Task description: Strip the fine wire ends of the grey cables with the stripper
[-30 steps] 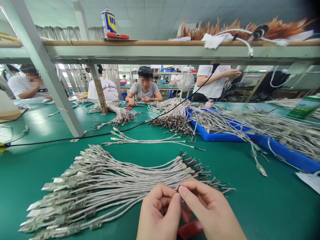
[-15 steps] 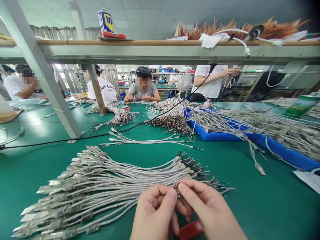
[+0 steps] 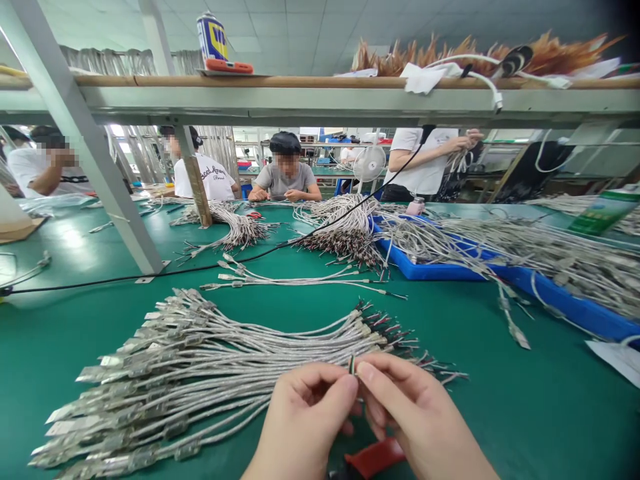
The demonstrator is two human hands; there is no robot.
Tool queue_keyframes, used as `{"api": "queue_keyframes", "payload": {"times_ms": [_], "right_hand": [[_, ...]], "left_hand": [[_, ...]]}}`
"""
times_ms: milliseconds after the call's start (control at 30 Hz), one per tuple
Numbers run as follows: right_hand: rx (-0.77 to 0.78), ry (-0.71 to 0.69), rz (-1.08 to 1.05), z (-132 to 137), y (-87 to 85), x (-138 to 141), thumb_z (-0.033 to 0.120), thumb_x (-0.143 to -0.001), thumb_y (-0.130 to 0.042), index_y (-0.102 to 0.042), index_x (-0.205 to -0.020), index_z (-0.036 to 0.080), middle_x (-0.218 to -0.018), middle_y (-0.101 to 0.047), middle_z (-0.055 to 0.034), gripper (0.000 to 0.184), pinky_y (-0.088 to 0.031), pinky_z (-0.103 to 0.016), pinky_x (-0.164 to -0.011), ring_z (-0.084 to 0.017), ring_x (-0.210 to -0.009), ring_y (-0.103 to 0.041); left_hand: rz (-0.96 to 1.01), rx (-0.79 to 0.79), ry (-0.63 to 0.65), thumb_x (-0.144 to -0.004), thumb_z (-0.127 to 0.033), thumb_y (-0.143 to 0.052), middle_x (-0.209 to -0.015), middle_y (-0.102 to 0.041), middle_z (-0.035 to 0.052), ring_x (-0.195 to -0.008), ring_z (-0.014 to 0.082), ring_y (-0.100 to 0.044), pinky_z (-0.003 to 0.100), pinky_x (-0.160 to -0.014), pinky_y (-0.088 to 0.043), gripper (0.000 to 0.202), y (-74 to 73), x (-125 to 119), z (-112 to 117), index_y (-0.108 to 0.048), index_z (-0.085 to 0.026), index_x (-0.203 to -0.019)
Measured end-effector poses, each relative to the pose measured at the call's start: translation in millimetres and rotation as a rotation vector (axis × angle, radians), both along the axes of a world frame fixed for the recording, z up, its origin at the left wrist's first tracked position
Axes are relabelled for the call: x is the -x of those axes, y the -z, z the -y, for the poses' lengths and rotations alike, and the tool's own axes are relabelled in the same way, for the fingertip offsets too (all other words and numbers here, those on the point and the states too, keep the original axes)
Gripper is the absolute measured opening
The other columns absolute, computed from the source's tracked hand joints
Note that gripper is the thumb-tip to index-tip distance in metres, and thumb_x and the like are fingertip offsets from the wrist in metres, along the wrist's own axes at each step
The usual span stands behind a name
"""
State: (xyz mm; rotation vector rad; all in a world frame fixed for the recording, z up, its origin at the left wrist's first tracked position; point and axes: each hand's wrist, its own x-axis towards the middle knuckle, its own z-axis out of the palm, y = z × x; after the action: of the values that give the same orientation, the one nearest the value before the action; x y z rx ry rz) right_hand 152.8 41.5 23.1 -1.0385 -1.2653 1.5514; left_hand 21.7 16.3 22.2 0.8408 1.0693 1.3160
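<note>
Two bare hands close on one thin wire end, pinching it between their fingertips. The left hand and the right hand nearly touch, fingers curled. Just to their left, a wide fan of braided wire leads with flat metal terminals lies on the green surface. A red-handled tool sits just below the hands, and a blue tray stands farther off.
</note>
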Motion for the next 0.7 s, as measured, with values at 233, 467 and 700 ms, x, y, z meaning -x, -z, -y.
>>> {"api": "queue_keyframes", "payload": {"times_ms": [233, 467, 700], "right_hand": [[0.096, -0.275, 0.012, 5.7, 5.2, 13.7, 0.063, -0.069, -0.075, -0.067, -0.084, 0.015, -0.055, -0.055, 0.0014, 0.051, -0.035, -0.019, -0.043, -0.011, -0.047, -0.047], [0.11, -0.298, 0.084, 9.5, 0.1, 11.3, 0.058, -0.076, -0.072, -0.068, -0.08, 0.015, -0.059, -0.063, -0.0028, 0.044, -0.041, -0.022, -0.053, -0.014, -0.056, -0.056], [0.132, -0.287, 0.07, 8.5, -4.5, 11.9, 0.057, -0.071, -0.076, -0.067, -0.077, 0.015, -0.057, -0.064, -0.0026, 0.044, -0.043, -0.022, -0.053, -0.014, -0.054, -0.056]], "left_hand": [[0.08, -0.016, -0.082, -0.073, -0.036, -0.075, -0.067, -0.053, -0.0001, -0.055, 0.0105, -0.049, 0.021, -0.051, -0.041, 0.024, 2.1, 4.5, 2.5, -0.068, -0.014, -0.065], [0.002, -0.022, -0.152, -0.075, -0.035, -0.072, -0.065, -0.048, -0.0012, -0.051, 0.0086, -0.043, 0.02, -0.046, -0.038, 0.027, -5.1, 8.8, 1.5, -0.063, -0.015, -0.06], [-0.046, -0.094, -0.141, -0.079, -0.029, -0.067, -0.068, -0.05, 0.0003, -0.063, 0.0113, -0.046, 0.018, -0.053, -0.04, 0.023, -13.5, 13.0, 3.7, -0.064, -0.015, -0.062]]}}
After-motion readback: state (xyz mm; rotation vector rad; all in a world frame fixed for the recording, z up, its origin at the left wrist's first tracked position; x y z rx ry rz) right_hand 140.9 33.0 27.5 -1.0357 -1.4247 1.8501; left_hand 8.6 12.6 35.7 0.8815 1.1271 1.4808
